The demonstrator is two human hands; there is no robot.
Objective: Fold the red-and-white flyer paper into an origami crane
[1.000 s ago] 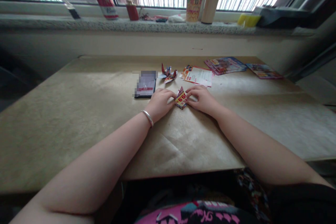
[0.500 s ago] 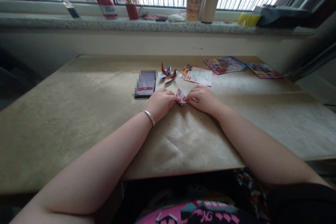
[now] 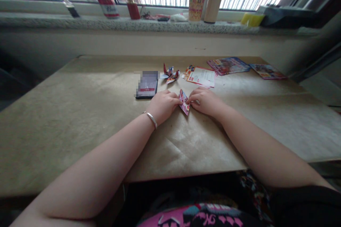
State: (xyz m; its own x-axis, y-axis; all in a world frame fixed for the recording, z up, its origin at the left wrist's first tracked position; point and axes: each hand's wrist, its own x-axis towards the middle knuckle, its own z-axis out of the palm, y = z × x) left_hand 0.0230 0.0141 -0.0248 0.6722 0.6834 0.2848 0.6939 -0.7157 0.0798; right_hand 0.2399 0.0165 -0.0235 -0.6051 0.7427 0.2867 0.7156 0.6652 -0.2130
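Note:
A small folded paper [image 3: 184,107], pinkish and printed, lies on the table as a narrow diamond with one point toward me. My left hand [image 3: 164,104], with a silver bangle at the wrist, pinches its left side between closed fingers. On the opposite side, my right hand [image 3: 204,100] grips the paper's right edge with thumb and forefinger. Just beyond the hands sits a folded paper figure [image 3: 171,75] with pointed tips, like an origami crane. A phone [image 3: 147,86] lies to the left of it, its screen partly pixelated.
Printed leaflets [image 3: 204,77] lie behind my right hand, with more printed sheets [image 3: 230,65] toward the back right. On the stone windowsill [image 3: 157,25] stand a red can [image 3: 107,3], a red bottle [image 3: 133,9], a patterned cup [image 3: 197,3] and a yellow object [image 3: 252,20].
The near part of the folded paper has come down toward me, turning a compact triangular shape into a longer diamond. Both hands stay almost in place at its sides.

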